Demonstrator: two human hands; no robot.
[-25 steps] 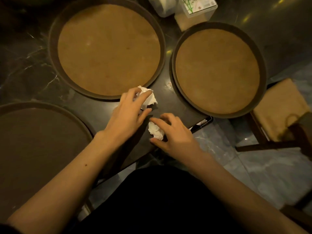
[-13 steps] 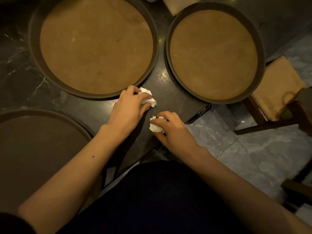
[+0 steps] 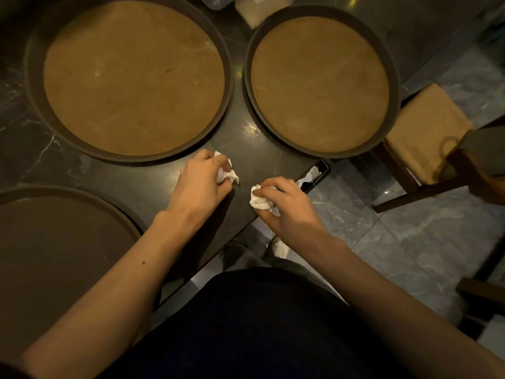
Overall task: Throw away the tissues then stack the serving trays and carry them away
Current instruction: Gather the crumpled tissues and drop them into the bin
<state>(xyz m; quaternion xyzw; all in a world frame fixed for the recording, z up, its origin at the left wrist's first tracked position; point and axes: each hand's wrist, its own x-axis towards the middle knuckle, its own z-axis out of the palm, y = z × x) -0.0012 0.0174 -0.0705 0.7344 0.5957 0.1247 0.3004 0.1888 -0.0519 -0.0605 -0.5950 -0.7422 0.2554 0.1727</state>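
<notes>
Three round serving trays lie on a dark marble table [image 3: 41, 160]. The large tray [image 3: 229, 77] at the back left and the smaller tray [image 3: 393, 77] at the back right have tan insides. A dark tray [image 3: 68, 242] sits at the front left. My left hand [image 3: 200, 184] is closed around a crumpled white tissue [image 3: 228, 175] just in front of the large tray. My right hand [image 3: 287, 206] grips a second crumpled tissue [image 3: 259, 199] at the table's front edge. The two hands are a short gap apart.
A black phone [image 3: 314, 173] lies at the table's front right corner, beside my right hand. A wooden chair with a tan cushion [image 3: 420, 132] stands to the right on the grey tiled floor. A box [image 3: 257, 9] sits at the back between the trays.
Both hands have closed tighter on their tissues and lifted them slightly. My right hand has drawn back toward the table edge, widening the gap between the hands.
</notes>
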